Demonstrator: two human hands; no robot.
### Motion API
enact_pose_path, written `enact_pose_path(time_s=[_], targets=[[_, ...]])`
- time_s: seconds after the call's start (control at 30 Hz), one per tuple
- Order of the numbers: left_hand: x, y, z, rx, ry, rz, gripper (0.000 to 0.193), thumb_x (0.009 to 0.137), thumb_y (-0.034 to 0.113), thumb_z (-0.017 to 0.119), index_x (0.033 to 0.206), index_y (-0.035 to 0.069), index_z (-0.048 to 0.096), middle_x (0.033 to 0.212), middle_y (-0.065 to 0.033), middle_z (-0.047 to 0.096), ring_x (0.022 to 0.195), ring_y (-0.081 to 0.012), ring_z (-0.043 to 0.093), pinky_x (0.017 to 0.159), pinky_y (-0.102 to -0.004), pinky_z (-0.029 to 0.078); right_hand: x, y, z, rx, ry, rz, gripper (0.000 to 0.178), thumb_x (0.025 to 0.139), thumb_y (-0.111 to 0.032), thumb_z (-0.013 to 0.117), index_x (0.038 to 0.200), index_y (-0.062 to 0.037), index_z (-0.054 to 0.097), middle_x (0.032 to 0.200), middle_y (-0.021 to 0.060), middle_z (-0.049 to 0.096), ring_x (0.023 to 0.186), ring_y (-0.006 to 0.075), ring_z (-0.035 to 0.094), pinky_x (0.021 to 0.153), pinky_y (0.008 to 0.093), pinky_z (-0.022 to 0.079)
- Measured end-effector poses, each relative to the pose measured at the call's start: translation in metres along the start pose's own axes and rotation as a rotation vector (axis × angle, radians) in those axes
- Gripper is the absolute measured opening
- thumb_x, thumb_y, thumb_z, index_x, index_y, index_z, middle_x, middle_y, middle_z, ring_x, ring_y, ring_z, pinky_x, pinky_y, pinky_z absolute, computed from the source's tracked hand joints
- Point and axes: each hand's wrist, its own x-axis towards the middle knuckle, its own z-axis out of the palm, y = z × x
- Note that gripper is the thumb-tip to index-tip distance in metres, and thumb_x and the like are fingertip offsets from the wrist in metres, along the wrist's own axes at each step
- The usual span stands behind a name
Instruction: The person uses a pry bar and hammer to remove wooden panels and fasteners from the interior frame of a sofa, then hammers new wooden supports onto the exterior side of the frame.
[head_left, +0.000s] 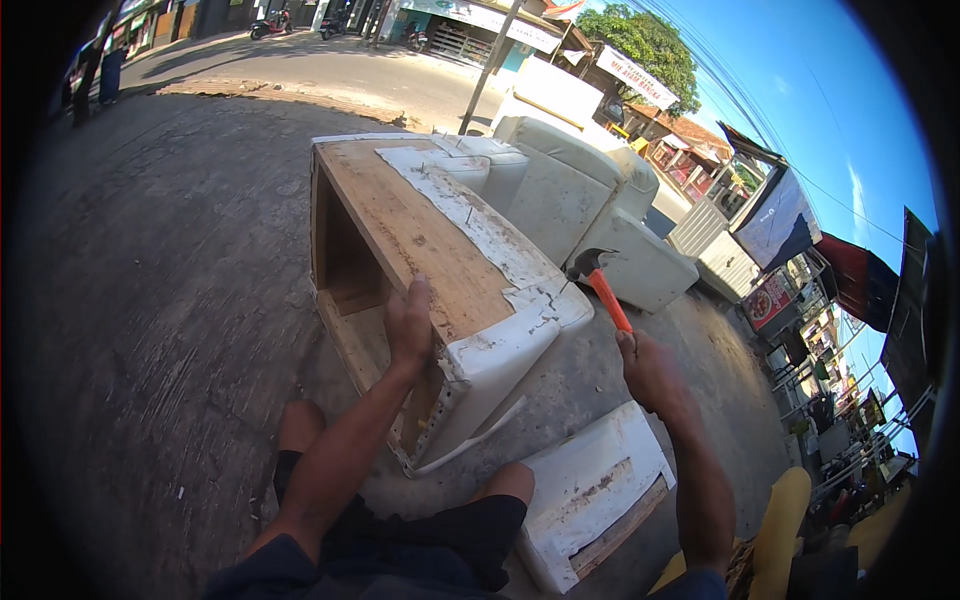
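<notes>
An old sofa section lies in front of me, its bare wooden boards framed by torn, worn white covering. Several thin nails stick up from its top side. My left hand is closed over the near edge of the top board, beside the hollow of the frame. In my right hand is a claw hammer with an orange handle, gripped near the handle's end. The dark hammer head is at the right corner of the sofa section, close to a thin nail there. Whether it touches the nail I cannot tell.
A smaller white-covered piece with an exposed wooden strip lies on the ground by my right knee. Behind the section stand other worn white sofa parts. A thin pole rises near the road. Yellow padded pieces lie at the lower right.
</notes>
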Motion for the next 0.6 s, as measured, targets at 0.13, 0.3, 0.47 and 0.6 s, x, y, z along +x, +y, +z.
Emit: enact_pose_path(time_s=[0.13, 0.3, 0.47, 0.6], targets=[[0.008, -0.009, 0.004, -0.075, 0.043, 0.071, 0.046, 0.106, 0.026, 0.05, 0.133, -0.01, 0.054, 0.125, -0.0177, 0.064, 0.113, -0.0222, 0.063, 0.099, -0.0351, 0.048, -0.013, -0.012, -0.042, 0.604, 0.256, 0.234, 0.053, 0.111, -0.049, 0.039, 0.09, -0.0017, 0.051, 0.06, 0.0092, 0.048, 0.051, 0.0244, 0.051, 0.05, 0.0404, 0.043], [0.002, -0.009, 0.01, -0.067, -0.001, 0.02, 0.047, 0.106, 0.027, 0.049, 0.134, -0.011, 0.053, 0.125, -0.0171, 0.064, 0.111, -0.0221, 0.063, 0.098, -0.0354, 0.048, -0.009, 0.0, 0.0, 0.435, 0.294, 0.141, 0.053, 0.11, -0.051, 0.041, 0.085, -0.0041, 0.05, 0.063, 0.0133, 0.053, 0.051, 0.0286, 0.054, 0.051, 0.0421, 0.046], [0.004, -0.005, 0.007, -0.079, -0.008, 0.002, 0.047, 0.106, 0.028, 0.049, 0.132, -0.01, 0.055, 0.123, -0.0168, 0.064, 0.109, -0.0216, 0.063, 0.096, -0.0346, 0.049, -0.001, -0.025, -0.058, 0.591, 0.193, 0.175, 0.051, 0.11, -0.048, 0.042, 0.093, -0.0021, 0.057, 0.063, 0.0119, 0.054, 0.057, 0.0261, 0.059, 0.059, 0.044, 0.049], [0.003, -0.003, 0.005, -0.097, -0.001, 0.003, 0.046, 0.106, 0.027, 0.049, 0.131, -0.011, 0.055, 0.123, -0.0169, 0.065, 0.11, -0.0222, 0.063, 0.096, -0.0352, 0.049, 0.006, -0.06, -0.022, 1.424, 0.871, 0.301, 0.049, 0.11, -0.052, 0.039, 0.086, -0.011, 0.049, 0.059, -0.0002, 0.039, 0.039, 0.0108, 0.039, 0.038, 0.0316, 0.036]])
